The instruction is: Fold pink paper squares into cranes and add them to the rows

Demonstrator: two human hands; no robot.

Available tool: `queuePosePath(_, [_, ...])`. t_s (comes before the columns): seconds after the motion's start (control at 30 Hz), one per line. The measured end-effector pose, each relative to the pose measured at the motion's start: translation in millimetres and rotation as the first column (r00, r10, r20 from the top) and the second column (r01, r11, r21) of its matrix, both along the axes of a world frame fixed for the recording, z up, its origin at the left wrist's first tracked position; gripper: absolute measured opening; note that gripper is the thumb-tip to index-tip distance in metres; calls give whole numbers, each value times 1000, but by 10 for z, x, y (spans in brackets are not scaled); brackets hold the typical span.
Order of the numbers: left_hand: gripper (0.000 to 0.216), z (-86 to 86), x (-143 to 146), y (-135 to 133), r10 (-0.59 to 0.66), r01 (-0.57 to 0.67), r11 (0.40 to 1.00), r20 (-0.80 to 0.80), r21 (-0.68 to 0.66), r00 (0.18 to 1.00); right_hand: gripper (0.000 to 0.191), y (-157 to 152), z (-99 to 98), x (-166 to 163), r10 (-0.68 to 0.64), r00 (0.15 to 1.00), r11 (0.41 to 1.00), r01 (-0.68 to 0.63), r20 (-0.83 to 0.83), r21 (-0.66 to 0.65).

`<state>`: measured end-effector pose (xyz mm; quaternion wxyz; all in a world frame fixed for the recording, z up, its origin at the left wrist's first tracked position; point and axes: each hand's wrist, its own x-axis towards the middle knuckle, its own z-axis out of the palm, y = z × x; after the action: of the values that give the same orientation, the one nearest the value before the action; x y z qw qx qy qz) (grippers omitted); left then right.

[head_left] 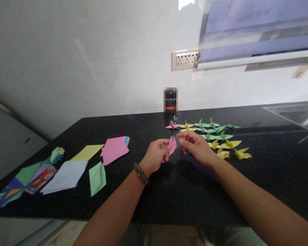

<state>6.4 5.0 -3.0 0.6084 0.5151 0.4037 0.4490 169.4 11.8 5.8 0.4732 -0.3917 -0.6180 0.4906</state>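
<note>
Head view: The left hand (156, 153) is near the middle of the picture, above the black counter (184, 191). Its fingers are curled and they pinch a pink folded paper (172, 144) by its left side. The right hand (196, 145) is at 3 o'clock from this paper. Its thumb and forefinger are pressed together at the paper's right edge, and the other fingers are bent loosely. The paper is small and pointed, and it stands upright between the two hands, a little above the counter. On the left wrist there is a dark green bracelet (141, 173).

At 12 o'clock from the hands a pink crane (172, 126) rests on the counter. At 1 o'clock are green cranes (212, 129), and at 3 o'clock yellow cranes (229, 148), all close to each other in rows. Behind them, against the wall, stands a small dark object (170, 99) which is blurred.

At 9 o'clock from the hands lies a pile of pink sheets (114, 149), and just beside it a yellow sheet (87, 152). At 8 o'clock are a green folded sheet (97, 177) and a pale sheet (66, 174). Further out at 8 o'clock lie patterned papers (28, 181). A wall socket (184, 59) is high at 12 o'clock.
</note>
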Motion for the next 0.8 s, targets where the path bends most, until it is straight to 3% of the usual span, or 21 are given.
queuePosePath(0.2, [22,16,-12,-20,-88,89,992,14,-90,996,18,-5,13,11,85,994,996,-86,67,10])
queuePosePath(0.43, [18,33,-6,-25,-127,152,976,159,-159,979,16,1,18,19,101,987,994,-106,128,37])
queuePosePath(0.8, [30,-15,-5,-22,-144,163,970,111,-183,983,9,6,-29,33,80,970,981,-117,231,154])
